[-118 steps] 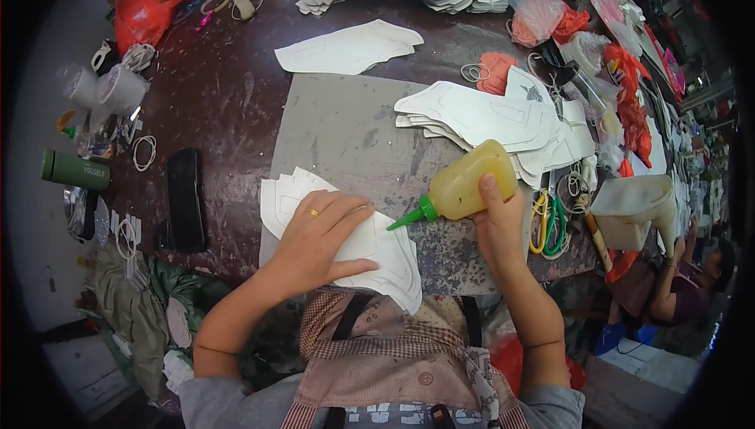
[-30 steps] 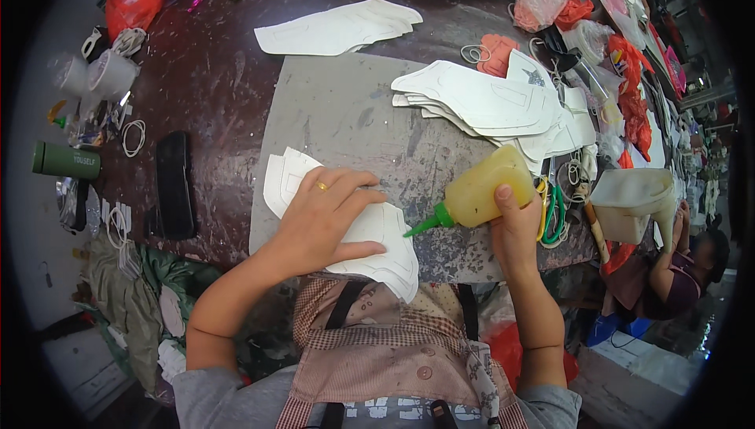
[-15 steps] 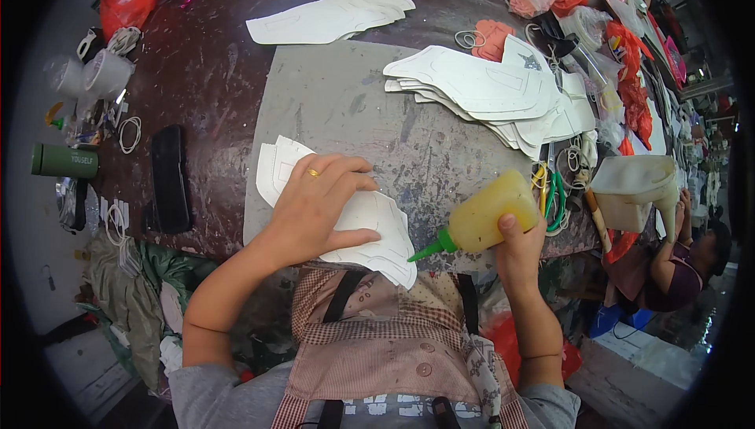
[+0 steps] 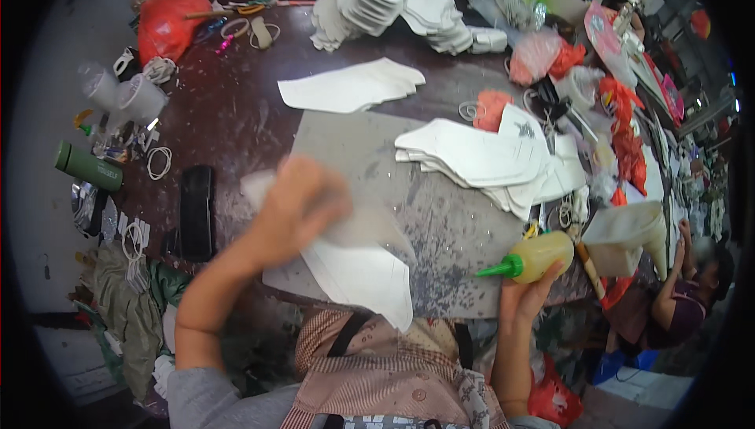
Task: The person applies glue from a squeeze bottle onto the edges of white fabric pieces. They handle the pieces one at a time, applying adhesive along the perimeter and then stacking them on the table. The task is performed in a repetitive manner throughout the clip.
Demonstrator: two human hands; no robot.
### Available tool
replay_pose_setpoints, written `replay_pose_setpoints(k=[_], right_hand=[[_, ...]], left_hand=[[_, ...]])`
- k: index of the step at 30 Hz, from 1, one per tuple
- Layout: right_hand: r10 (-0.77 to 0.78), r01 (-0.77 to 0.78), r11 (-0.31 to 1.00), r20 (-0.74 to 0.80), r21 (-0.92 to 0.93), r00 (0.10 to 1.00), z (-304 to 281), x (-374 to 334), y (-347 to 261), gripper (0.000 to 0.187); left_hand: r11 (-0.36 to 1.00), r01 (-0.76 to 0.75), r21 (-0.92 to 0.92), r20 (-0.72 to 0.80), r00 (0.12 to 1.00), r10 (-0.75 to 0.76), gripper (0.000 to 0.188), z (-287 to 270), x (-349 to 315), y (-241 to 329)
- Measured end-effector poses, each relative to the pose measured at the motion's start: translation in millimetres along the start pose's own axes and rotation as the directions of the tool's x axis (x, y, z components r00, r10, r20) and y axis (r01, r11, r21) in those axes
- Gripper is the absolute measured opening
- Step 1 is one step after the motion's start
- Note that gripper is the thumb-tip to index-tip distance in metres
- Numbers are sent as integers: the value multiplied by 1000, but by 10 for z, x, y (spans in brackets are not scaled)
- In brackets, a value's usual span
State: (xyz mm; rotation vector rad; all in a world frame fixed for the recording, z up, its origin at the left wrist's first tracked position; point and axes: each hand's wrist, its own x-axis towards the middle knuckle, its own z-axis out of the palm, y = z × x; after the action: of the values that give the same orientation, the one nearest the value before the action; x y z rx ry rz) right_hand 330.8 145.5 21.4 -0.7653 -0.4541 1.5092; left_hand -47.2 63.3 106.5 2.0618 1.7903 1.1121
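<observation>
Over the grey board my left hand [image 4: 303,205] is smeared by motion, its fingers curled at a blurred white cut-out piece [image 4: 370,220] that moves with it. Below this, another white cut-out piece [image 4: 366,279] lies flat, reaching past the table's near edge. On the right, my right hand [image 4: 531,291] is wrapped round a squeeze bottle [image 4: 546,256] of yellowish liquid. Its green nozzle [image 4: 499,266] points left, clear of the pieces. A fanned stack of white pieces [image 4: 472,150] rests on the board's far right, and a smaller stack [image 4: 350,87] lies beyond the board.
Taller white stacks [image 4: 366,4] stand at the back. At the left are a black case [image 4: 197,213], a green flask [image 4: 88,165] and a red bag [image 4: 177,24]. A translucent plastic container [image 4: 621,232] stands right of the bottle. Another person [image 4: 680,295] sits at far right.
My left hand has lifted off the table with a white piece, uncovering the one beneath. My right hand has drawn the bottle rightward, away from the pieces. The view has tilted up.
</observation>
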Motion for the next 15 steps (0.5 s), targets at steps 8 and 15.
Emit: replay_pose_setpoints(k=[8,15], right_hand=[[-23,23,991,4,130,1000,14,48,31,63],[-2,-3,990,35,143,999,-31,59,-9,64]], left_hand=[[933,349,-85,118,934,-338,46,-14,1450,-1715],[933,-81,351,-311,930,197,51,273,1345,-1701]])
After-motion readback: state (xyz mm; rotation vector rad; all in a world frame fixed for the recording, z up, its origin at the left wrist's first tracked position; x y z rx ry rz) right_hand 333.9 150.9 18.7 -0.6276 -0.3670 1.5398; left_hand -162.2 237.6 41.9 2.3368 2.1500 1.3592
